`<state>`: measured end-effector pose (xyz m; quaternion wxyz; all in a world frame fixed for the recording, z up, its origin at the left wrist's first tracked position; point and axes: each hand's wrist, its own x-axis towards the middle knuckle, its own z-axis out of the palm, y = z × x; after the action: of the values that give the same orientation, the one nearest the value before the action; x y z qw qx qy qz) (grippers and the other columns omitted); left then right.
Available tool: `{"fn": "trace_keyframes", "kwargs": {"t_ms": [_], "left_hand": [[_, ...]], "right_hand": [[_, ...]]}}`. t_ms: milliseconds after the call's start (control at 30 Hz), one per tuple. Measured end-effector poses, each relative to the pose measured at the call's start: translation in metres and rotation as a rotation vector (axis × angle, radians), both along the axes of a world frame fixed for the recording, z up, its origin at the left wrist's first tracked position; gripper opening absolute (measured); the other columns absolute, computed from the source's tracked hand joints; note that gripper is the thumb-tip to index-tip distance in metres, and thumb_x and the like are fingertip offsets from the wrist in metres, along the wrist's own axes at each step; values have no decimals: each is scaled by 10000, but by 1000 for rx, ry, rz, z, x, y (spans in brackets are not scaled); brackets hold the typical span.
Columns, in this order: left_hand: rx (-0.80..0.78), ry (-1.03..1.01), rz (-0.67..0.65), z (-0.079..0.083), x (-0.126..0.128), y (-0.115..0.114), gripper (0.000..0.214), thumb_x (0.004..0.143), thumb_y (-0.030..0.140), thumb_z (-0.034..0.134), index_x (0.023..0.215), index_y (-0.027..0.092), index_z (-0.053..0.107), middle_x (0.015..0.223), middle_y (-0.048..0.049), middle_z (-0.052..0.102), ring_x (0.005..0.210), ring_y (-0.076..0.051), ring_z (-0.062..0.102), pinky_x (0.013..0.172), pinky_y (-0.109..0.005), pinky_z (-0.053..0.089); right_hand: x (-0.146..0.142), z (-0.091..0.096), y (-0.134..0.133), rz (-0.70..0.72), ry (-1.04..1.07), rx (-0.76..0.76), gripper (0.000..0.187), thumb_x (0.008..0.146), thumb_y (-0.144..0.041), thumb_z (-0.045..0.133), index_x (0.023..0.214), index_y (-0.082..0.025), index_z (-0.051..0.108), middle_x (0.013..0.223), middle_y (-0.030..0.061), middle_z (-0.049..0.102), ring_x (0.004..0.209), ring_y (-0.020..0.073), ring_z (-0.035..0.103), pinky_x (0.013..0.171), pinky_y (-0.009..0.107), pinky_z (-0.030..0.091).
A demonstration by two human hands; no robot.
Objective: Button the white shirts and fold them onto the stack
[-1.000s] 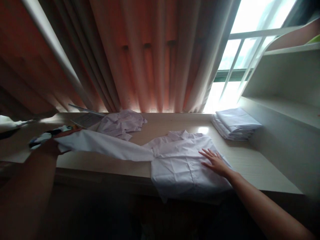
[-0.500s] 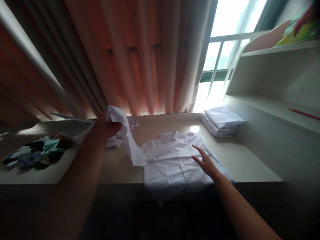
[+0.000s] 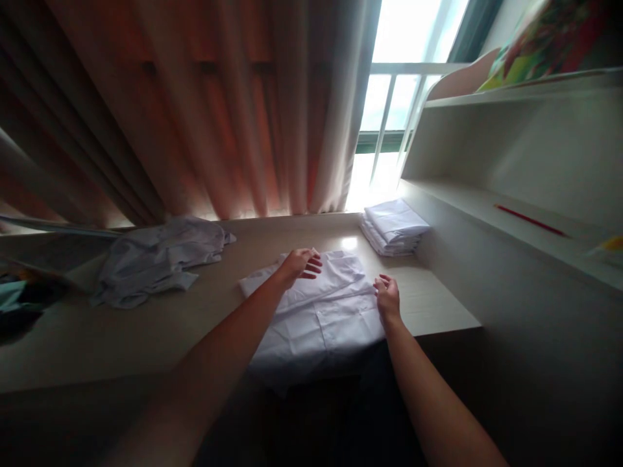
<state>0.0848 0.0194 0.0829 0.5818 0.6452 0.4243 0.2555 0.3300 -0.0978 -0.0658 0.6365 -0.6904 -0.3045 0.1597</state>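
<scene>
A white shirt (image 3: 316, 311) lies partly folded on the desk (image 3: 195, 324), its lower part hanging over the front edge. My left hand (image 3: 302, 263) rests near the shirt's collar with the fingers stretched out flat on the cloth. My right hand (image 3: 388, 295) is at the shirt's right edge, its fingers curled on the fabric there. A crumpled white garment (image 3: 160, 256) lies to the left on the desk. A stack of folded white shirts (image 3: 394, 227) sits at the back right by the window.
Heavy curtains (image 3: 195, 117) hang behind the desk. White shelves (image 3: 511, 194) stand at the right, with a red pencil (image 3: 530, 220) on one and colourful things on top. Dark mixed cloth (image 3: 19, 298) lies at the far left.
My left hand brought the sleeve it held up across and laid it on the shirt, and now lies flat near the collar. My right hand moved from the shirt's front to its right edge.
</scene>
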Motion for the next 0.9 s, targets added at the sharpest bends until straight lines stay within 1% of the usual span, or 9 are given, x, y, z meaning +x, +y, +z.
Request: {"fn": "trace_keyframes", "kwargs": {"t_ms": [100,200,267,333,433,533,667,767,900], "left_hand": [[184,195,204,-39,-66,-9,180,875,321,516,857,161,595,953,-106,671,887,-215,658,849,-372,525],[310,401,415,-77,-128,-24,160,830,285,550,937,169,576,1083,-127,637,1073,-255,598,988,-405,444],[327,522,492,-101,-159,-36,265,803,325,597,1004,155,568,1129,-159,628,1127,-289,577,1009,-422,421],[305,619,531,-119,-178,-46,343,811,388,606,1038,134,570,1157,-196,629,1149,-320,578,998,-426,422],[241,707,529,-134,-189,-46,359,914,465,460,974,147,614,1105,-201,674,1107,-320,627,934,-397,451],[191,740,484,-135,-188,-31,490,981,478,295,838,169,648,982,-182,719,1001,-299,680,847,-362,473],[182,764,435,-131,-179,-13,359,919,470,502,786,170,648,919,-153,733,932,-279,695,766,-312,473],[200,780,449,-132,-173,-12,253,908,386,535,871,159,641,968,-150,726,935,-270,689,761,-307,463],[226,786,537,-135,-174,-19,299,975,344,389,1083,151,590,1120,-178,689,1046,-271,663,804,-320,461]], "right_hand": [[10,-4,13,-12,-7,-113,468,819,-470,533,1195,-194,578,1080,100,699,899,225,682,735,317,547],[16,-6,32,23,-16,-227,426,821,-439,556,1168,-196,604,1041,92,717,829,208,693,683,289,545],[18,-7,46,57,-25,-304,406,830,-427,563,1146,-179,621,1025,100,724,743,194,695,628,281,540],[20,-8,59,87,-38,-376,420,836,-426,572,1153,-154,626,1066,129,720,673,183,690,573,279,532],[20,-10,76,99,-79,-469,534,841,-467,584,1242,-115,593,1169,191,687,690,199,701,537,284,530],[20,-10,87,93,-157,-555,538,841,-479,599,1217,-95,621,1105,210,706,780,246,715,596,301,538],[20,-5,89,68,-293,-644,338,852,-369,595,1057,-121,700,995,198,734,946,298,698,764,338,520],[20,2,86,32,-374,-675,323,892,-342,527,1074,-138,700,1044,205,727,1013,307,679,824,357,498],[20,7,80,15,-438,-724,335,908,-387,509,1060,-168,711,1049,207,721,1015,322,677,823,381,497]]}}
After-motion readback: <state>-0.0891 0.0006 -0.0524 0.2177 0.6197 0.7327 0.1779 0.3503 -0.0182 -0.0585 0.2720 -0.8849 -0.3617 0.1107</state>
